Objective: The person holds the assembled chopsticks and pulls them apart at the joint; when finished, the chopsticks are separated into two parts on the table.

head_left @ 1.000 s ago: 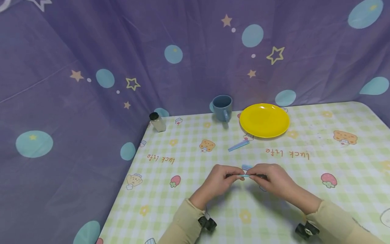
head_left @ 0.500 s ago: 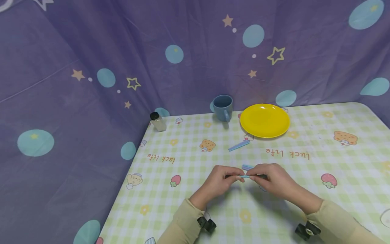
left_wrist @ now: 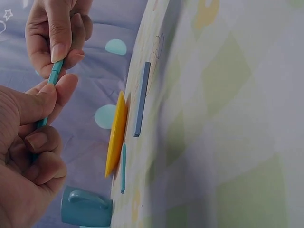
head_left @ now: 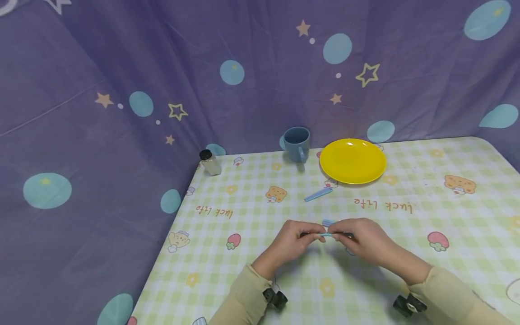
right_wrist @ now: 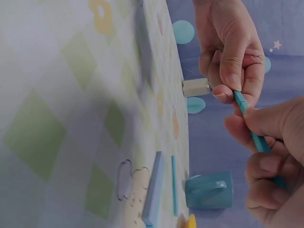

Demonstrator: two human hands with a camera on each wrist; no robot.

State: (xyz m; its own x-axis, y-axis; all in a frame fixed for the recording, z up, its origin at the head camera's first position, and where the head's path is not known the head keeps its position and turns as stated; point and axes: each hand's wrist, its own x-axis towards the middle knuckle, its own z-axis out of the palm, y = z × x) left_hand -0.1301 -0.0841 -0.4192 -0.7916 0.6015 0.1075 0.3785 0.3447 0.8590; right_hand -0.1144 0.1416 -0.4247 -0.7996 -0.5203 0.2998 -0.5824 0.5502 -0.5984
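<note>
My left hand [head_left: 289, 241] and right hand [head_left: 367, 235] meet over the near middle of the table, each pinching a slim teal stick [head_left: 326, 234] between thumb and fingers. In the left wrist view this teal stick [left_wrist: 54, 72] shows a seam across it in the short gap between the two hands. Curled fingers cover much of its length. Just beyond the fingertips lies a lavender-blue bar [head_left: 328, 223], partly hidden by the right hand. Farther back is another thin blue bar [head_left: 318, 194], teal along its side in the wrist views.
A yellow plate [head_left: 352, 161] lies toward the back of the table, with a blue mug [head_left: 297, 144] to its left. At the back left corner stands a small jar [head_left: 211, 164] with a black lid. A purple curtain [head_left: 260, 108] hangs behind the checked tablecloth [head_left: 252, 280].
</note>
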